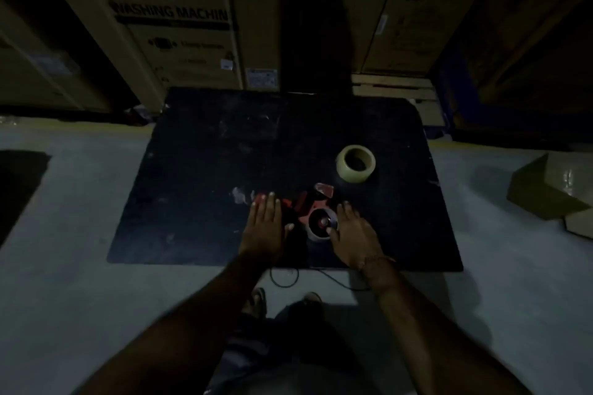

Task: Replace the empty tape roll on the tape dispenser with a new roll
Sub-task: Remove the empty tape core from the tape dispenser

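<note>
— On the mat (192, 202), near its front edge: dispenser (313, 207), red, lying on its side, hub facing up.
— Why laid flat like that?
— Probably to bare the hub, for sliding a ring straight off upward.
— And the left hand (264, 221)?
— Spread wide, fingers straight, laid over the handle end. Gripping nothing; seems placed to pin the tool down and stop any skidding.
— Right hand (354, 234)?
— Also wide, fingers straight, holding nothing. Lies just beside the hub on the right, thumb at the rim of the core (316, 236). Touching or just short of it: cannot tell in this gloom.
— Core empty?
— Looks so: a thin pale ring around the hub, no thickness of tape on it. Not yet off.
— New roll (355, 163)?
— Further back on the mat, to the right, apart from dispenser and both hands. Pale, yellowish, thick-walled, resting with the hole tilted up. Likely parked there within reach of the right hand, ready for the swap.
— Anything more on the dispenser?
— A reddish translucent flap at the far end, towards the roll. Blade too dark to make out.
— Behind?
— Boxes (173, 26), stacked beyond the mat.
</note>
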### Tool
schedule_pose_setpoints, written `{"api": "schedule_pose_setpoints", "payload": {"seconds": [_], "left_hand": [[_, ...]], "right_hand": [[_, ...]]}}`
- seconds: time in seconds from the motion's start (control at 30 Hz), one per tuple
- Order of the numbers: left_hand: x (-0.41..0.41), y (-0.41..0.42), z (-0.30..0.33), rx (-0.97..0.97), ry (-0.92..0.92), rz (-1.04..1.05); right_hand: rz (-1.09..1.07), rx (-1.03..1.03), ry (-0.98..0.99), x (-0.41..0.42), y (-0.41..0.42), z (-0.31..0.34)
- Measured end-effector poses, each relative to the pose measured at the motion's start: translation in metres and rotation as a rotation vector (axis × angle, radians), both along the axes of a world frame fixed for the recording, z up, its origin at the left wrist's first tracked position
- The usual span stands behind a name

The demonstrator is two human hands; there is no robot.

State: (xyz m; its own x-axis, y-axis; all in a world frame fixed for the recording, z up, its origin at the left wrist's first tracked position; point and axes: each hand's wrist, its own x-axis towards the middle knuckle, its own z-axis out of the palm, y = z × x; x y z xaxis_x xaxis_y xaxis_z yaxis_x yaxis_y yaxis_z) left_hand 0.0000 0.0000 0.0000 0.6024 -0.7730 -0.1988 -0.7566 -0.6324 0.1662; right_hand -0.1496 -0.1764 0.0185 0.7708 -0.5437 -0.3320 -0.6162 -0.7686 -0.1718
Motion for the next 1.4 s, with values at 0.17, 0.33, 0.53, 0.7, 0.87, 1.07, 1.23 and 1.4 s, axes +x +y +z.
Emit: {"api": "schedule_pose_setpoints", "payload": {"seconds": [0.17, 0.33, 0.53, 0.7, 0.87, 1.07, 1.23, 1.4], "left_hand": [[-0.019, -0.002, 0.017, -0.094, 0.124, -0.008], [-0.039, -0.008, -0.004, -0.049, 0.268, 0.110], [-0.057, -0.024, -0.033, -0.233, 0.607, 0.425], [-0.058, -0.046, -0.025, -0.302, 0.951, 0.715], [-0.057, -0.059, -0.030, -0.394, 1.028, 0.870], [-0.052, -0.065, -0.038, -0.500, 1.120, 1.022], [-0.050, -0.064, -0.044, -0.537, 1.106, 1.131], [-0.047, -0.071, -0.057, -0.610, 0.980, 1.205]], "right_hand": [[-0.141, 0.211, -0.064, -0.002, -0.003, -0.002], [-0.247, 0.398, -0.137, 0.003, -0.012, -0.007], [-0.376, 0.482, -0.150, 0.010, -0.015, -0.020], [-0.475, 0.501, -0.131, 0.020, -0.019, -0.023], [-0.546, 0.583, -0.147, 0.027, -0.024, -0.025], [-0.702, 0.701, -0.207, 0.029, -0.031, -0.037], [-0.803, 0.767, -0.184, 0.030, -0.031, -0.039], [-0.822, 0.787, -0.190, 0.037, -0.032, -0.042]]}}
